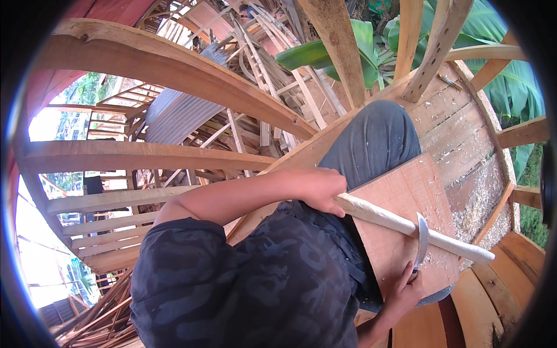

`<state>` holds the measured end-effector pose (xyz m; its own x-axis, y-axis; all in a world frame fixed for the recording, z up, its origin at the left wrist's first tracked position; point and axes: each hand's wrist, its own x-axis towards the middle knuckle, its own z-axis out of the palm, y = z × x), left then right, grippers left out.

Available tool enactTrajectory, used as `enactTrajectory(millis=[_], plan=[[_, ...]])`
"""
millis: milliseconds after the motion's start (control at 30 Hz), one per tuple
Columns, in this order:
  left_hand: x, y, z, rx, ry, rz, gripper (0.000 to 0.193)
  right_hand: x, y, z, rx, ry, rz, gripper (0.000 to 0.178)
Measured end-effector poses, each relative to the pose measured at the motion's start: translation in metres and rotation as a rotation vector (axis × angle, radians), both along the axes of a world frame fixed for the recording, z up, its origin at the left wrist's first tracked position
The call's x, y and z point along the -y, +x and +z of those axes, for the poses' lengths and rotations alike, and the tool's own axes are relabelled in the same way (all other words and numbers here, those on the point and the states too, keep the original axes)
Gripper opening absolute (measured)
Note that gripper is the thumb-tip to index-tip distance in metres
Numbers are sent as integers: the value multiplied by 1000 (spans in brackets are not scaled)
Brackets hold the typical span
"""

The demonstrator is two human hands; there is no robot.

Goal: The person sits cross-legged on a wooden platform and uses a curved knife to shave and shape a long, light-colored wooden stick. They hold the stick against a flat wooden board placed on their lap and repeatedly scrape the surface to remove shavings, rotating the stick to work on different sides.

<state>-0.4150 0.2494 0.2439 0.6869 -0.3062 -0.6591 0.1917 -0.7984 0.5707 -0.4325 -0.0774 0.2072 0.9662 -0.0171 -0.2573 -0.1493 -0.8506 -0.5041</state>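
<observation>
Two closed grips, left hand [325,190] round pale stick [380,216], right hand [402,294] on curved knife [423,235], should favour shallow strokes

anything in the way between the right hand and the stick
Only the knife held in the right hand; its blade crosses over the stick. Nothing else visible stands between them; the board lies beneath the stick.

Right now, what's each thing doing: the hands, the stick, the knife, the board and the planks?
Left hand: closed around the stick's end.
Right hand: closed on the knife's handle.
Stick: pale, slanting across the board.
Knife: blade bare, crossing the stick.
Board: across the legs, flecked with shavings.
Planks: scattered with shavings.
</observation>
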Motion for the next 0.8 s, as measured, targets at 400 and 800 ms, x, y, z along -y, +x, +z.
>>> enactTrajectory(millis=[400, 800], plan=[[3, 1, 0, -58, 39, -13, 49, 18, -3, -7, 31, 18, -52, 44], [11, 8, 9, -106, 101, 35, 36, 10, 5, 10, 20, 11, -37, 38]])
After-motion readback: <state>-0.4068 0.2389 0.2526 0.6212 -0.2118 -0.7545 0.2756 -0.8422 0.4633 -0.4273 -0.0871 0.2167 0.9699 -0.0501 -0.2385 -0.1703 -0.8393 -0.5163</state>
